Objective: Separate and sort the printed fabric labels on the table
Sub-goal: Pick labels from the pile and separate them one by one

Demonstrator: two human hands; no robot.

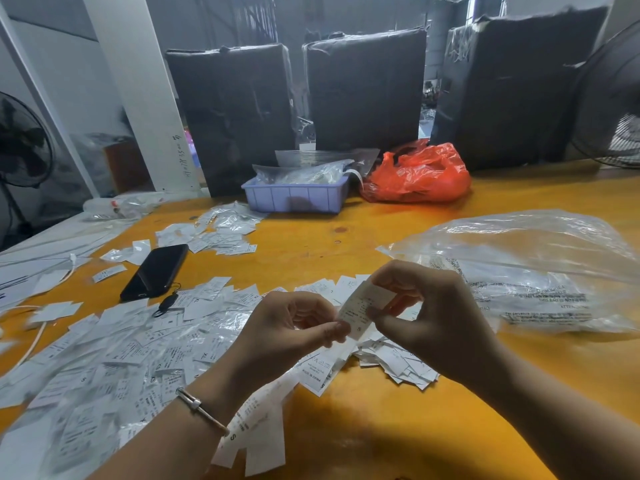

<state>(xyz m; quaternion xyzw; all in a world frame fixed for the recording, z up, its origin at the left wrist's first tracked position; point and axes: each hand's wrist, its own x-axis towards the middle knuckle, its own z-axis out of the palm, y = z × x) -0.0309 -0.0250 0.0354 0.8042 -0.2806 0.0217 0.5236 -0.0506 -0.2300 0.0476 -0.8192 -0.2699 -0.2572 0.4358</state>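
One head-worn wide-angle view looks forward and down onto the yellow desk (398, 427) from just above its near edge. It sits close: both forearms enter from the bottom corners and fill the foreground. Taking the blue tray (296, 197) as landmark, the lens faces straight toward it across the desk; black wrapped bales (367, 88) rise behind the tray, a fan (24, 150) stands far to its left, and straight lines bow outward toward the frame's edges
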